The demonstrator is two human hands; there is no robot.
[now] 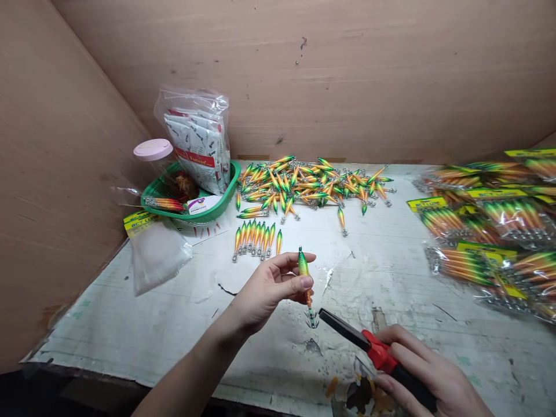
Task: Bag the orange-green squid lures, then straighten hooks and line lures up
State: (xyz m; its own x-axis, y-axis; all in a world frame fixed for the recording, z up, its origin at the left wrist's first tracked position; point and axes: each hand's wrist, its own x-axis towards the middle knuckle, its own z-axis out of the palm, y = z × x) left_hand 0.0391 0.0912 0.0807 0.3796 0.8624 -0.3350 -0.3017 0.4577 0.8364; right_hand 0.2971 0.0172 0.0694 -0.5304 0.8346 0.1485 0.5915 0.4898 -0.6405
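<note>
My left hand pinches one green-and-orange fishing lure between thumb and fingers, its hook end hanging down near the table. My right hand grips red-handled pliers, whose dark jaws point up-left and end just right of the lure's hooks. A short row of several matching lures lies side by side beyond my left hand. Behind it sprawls a big loose heap of the same lures.
A green basket at the back left holds a bag of sachets and a pink-lidded jar. An empty labelled bag lies left. Bagged lures pile up at the right. Wooden walls close in behind and left.
</note>
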